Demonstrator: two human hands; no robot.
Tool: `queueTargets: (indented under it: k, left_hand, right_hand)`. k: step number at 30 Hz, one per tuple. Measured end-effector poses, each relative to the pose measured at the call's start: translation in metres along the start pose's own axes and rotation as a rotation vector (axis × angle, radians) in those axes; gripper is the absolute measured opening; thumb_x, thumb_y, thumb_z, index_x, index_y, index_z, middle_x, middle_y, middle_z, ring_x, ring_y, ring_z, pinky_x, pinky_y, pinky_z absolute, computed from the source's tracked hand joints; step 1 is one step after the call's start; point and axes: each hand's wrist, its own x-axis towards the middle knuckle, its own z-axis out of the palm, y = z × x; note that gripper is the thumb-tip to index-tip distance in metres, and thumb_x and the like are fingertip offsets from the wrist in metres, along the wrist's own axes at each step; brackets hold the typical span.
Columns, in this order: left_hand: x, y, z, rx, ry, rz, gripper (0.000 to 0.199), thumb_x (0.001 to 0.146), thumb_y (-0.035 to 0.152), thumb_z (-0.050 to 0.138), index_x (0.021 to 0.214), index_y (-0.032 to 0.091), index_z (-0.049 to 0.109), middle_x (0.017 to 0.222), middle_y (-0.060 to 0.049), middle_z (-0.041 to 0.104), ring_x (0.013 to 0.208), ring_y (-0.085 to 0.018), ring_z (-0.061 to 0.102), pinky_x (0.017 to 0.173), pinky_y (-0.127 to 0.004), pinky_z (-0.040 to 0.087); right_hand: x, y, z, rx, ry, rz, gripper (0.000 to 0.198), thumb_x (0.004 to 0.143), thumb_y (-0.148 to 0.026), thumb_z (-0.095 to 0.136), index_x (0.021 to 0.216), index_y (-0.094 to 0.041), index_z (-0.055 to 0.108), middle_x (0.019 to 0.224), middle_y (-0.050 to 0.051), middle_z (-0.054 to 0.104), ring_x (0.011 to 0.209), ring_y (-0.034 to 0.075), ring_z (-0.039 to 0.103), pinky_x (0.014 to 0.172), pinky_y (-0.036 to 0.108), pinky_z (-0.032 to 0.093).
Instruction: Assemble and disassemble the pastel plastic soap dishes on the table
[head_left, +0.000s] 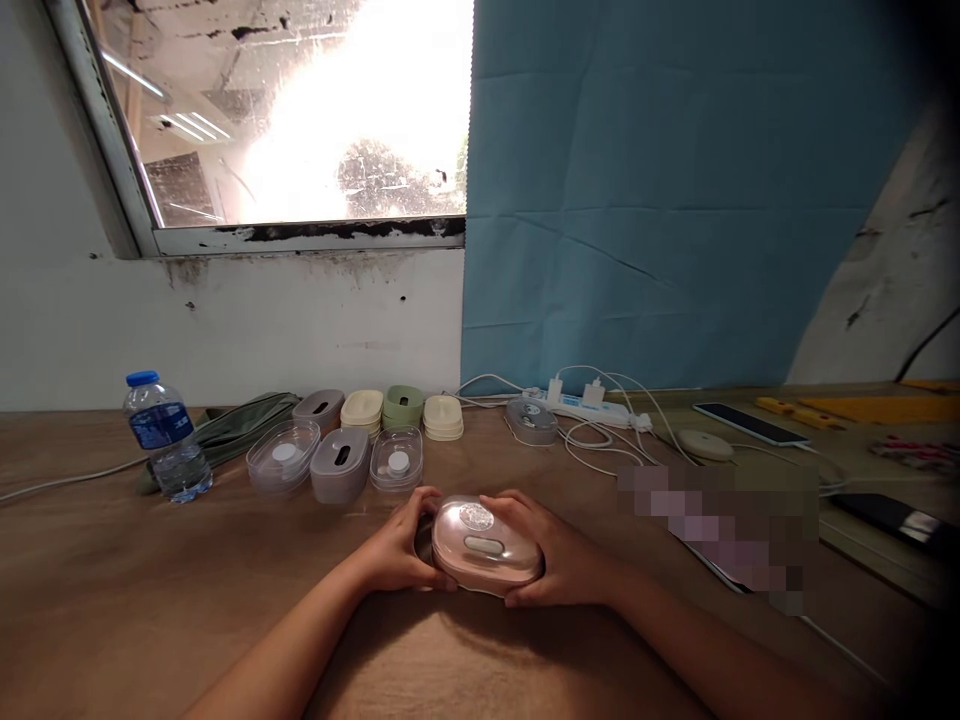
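Between my two hands is a pink oval plastic box (487, 560) under a clear lid, with a round shiny patch and a pale slot on its top. My left hand (409, 545) curls round its left end, the thumb at the lower front edge. Round the right end my right hand (551, 550) is closed, fingers on the lid and thumb low at the front. Behind my left hand stand a mauve oval box (340, 478) with a dark slot and two clear plastic lids, one larger (262, 458) and one smaller (397, 475), each with a white disc.
Farther back are stacked cream pieces (442, 417), a green box (403, 407) and a water bottle (166, 440). A power strip (611, 410) with tangled white cables lies behind to the right. Phones, one at the back (750, 424), and a blurred-out patch occupy the right side.
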Motion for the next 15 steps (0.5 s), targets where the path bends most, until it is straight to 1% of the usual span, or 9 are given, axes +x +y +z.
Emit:
queueTargets:
  k: [4, 8, 12, 15]
  left_hand:
    - [-0.0012, 0.0057, -0.0029, 0.029, -0.02, 0.011, 0.091, 0.048, 0.036, 0.08, 0.125, 0.023, 0.032, 0.115, -0.008, 0.048, 0.108, -0.025, 0.045, 0.095, -0.037, 0.034]
    - [-0.0004, 0.0083, -0.0042, 0.03, -0.031, 0.035, 0.087, 0.048, 0.037, 0.08, 0.123, 0.023, 0.038, 0.122, -0.008, 0.046, 0.112, -0.026, 0.043, 0.096, -0.037, 0.034]
    - [0.0004, 0.0078, -0.0036, -0.021, -0.024, 0.055, 0.082, 0.049, 0.035, 0.08, 0.12, 0.022, 0.041, 0.12, -0.008, 0.049, 0.111, -0.026, 0.045, 0.096, -0.037, 0.035]
    - [0.0003, 0.0085, -0.003, -0.029, -0.024, 0.064, 0.081, 0.05, 0.034, 0.08, 0.12, 0.022, 0.041, 0.121, -0.007, 0.05, 0.111, -0.026, 0.045, 0.096, -0.036, 0.035]
  right_hand:
    - [-0.0016, 0.0027, 0.0001, 0.006, -0.016, 0.015, 0.097, 0.049, -0.041, 0.078, 0.133, -0.024, 0.031, 0.128, 0.008, 0.035, 0.116, 0.028, 0.038, 0.098, 0.038, 0.034]
    - [-0.0018, -0.0011, 0.002, 0.015, -0.004, 0.044, 0.094, 0.05, -0.037, 0.077, 0.132, -0.025, 0.032, 0.125, 0.007, 0.037, 0.114, 0.026, 0.04, 0.097, 0.036, 0.036]
    - [-0.0016, -0.0017, 0.0044, 0.025, 0.004, 0.079, 0.095, 0.05, -0.039, 0.077, 0.132, -0.024, 0.033, 0.121, 0.007, 0.04, 0.11, 0.026, 0.044, 0.094, 0.036, 0.038]
    - [-0.0017, 0.0032, 0.0034, 0.018, -0.01, 0.058, 0.097, 0.048, -0.042, 0.077, 0.132, -0.023, 0.033, 0.121, 0.008, 0.041, 0.112, 0.027, 0.042, 0.095, 0.038, 0.037]
